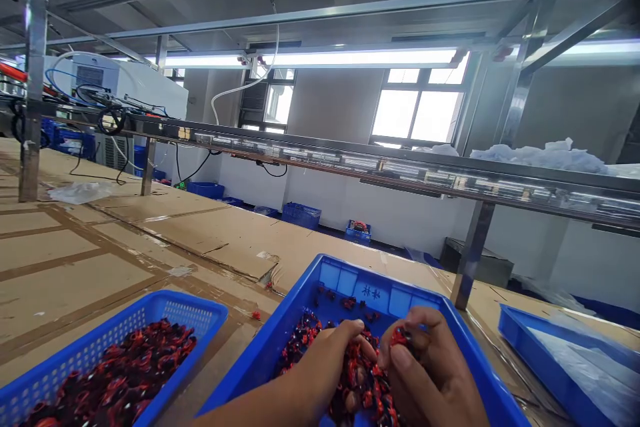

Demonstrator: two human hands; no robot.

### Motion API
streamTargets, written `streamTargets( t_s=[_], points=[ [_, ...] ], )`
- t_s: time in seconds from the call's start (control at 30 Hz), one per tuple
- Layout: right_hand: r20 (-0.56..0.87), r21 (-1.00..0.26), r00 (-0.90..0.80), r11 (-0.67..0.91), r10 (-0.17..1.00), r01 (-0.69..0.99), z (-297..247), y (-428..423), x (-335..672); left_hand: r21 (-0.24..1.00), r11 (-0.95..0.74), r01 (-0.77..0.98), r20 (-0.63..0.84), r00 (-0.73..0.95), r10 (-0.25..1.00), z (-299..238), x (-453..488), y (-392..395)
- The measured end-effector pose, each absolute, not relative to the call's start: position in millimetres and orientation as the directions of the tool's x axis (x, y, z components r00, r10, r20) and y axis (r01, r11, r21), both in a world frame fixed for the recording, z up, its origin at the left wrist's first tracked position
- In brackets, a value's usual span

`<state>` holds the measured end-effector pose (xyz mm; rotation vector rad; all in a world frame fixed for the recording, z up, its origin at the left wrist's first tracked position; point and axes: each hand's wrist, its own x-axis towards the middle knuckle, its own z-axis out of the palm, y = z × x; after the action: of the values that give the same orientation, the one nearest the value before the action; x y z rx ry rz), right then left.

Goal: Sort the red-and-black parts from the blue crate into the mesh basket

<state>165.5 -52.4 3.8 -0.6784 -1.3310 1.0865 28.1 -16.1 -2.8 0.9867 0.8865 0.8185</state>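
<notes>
Small glossy red-and-black pieces (300,340), their exact kind unclear, lie loose in a deep blue plastic bin (330,273) in front of me. Inside this bin, my left hand (325,363) is cupped with its fingers curled round a handful of the pieces (357,367). To its right, my right hand (437,373) pinches one small red piece (399,337) between thumb and fingers, just above the bin's contents. Both hands are close together, fingertips nearly meeting. The lower fingers of the right hand are partly hidden.
A blue perforated basket (195,310) full of similar red and dark pieces stands at left. At right is a blue tray (520,323) with clear plastic bags. One stray red piece (256,315) lies on the cardboard-covered table (220,273). A metal post (473,260) rises behind the bin.
</notes>
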Motion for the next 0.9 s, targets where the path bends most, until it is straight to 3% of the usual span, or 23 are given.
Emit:
streamTargets(
  t_s=[0.1, 0.2, 0.27, 0.33, 0.4, 0.47, 0.57, 0.63, 0.73, 0.9],
  points=[
    [0.149, -0.922, -0.302, 0.021, 0.942, -0.387, 10.8, -43.2, 164.0, 0.92, 0.342, -0.192, -0.236, 0.423, 0.875, -1.4, 26.1, -18.3],
    [0.044, -0.959, -0.398, -0.073, 0.917, -0.274, 7.7, -34.7, 164.3, 0.904, 0.376, -0.202, -0.27, 0.411, 0.871, -3.2, 25.6, -18.4],
    [0.112, -0.992, -0.383, 0.082, 0.917, -0.093, 2.9, -33.6, 163.6, 0.89, 0.409, -0.201, -0.308, 0.397, 0.865, -4.4, 26.5, -19.0],
    [0.288, -0.914, -0.365, 0.368, 0.885, 0.171, -0.8, -36.4, 162.8, 0.88, 0.42, -0.223, -0.322, 0.371, 0.871, -4.9, 28.2, -20.5],
    [0.44, -0.68, -0.429, 0.605, 0.789, 0.415, -2.5, -40.7, 162.9, 0.842, 0.454, -0.29, -0.348, 0.351, 0.869, -4.6, 30.2, -22.4],
    [0.503, -0.421, -0.537, 0.734, 0.678, 0.533, -3.3, -43.7, 163.8, 0.778, 0.506, -0.373, -0.407, 0.314, 0.858, -3.7, 31.8, -23.8],
    [0.52, -0.135, -0.634, 0.788, 0.572, 0.601, -5.4, -44.0, 165.9, 0.719, 0.541, -0.436, -0.473, 0.264, 0.841, -1.6, 33.1, -23.4],
    [0.539, -0.007, -0.658, 0.784, 0.525, 0.62, -7.1, -42.9, 166.7, 0.714, 0.537, -0.449, -0.478, 0.247, 0.843, 0.2, 33.4, -22.2],
    [0.584, 0.057, -0.662, 0.79, 0.47, 0.611, -7.0, -42.8, 166.5, 0.719, 0.534, -0.445, -0.478, 0.242, 0.845, 2.1, 33.4, -20.3],
    [0.718, -0.033, -0.57, 0.837, 0.4, 0.546, 1.4, -46.3, 166.9, 0.779, 0.491, -0.389, -0.42, 0.258, 0.87, -4.2, 32.4, -16.0]
  ],
)
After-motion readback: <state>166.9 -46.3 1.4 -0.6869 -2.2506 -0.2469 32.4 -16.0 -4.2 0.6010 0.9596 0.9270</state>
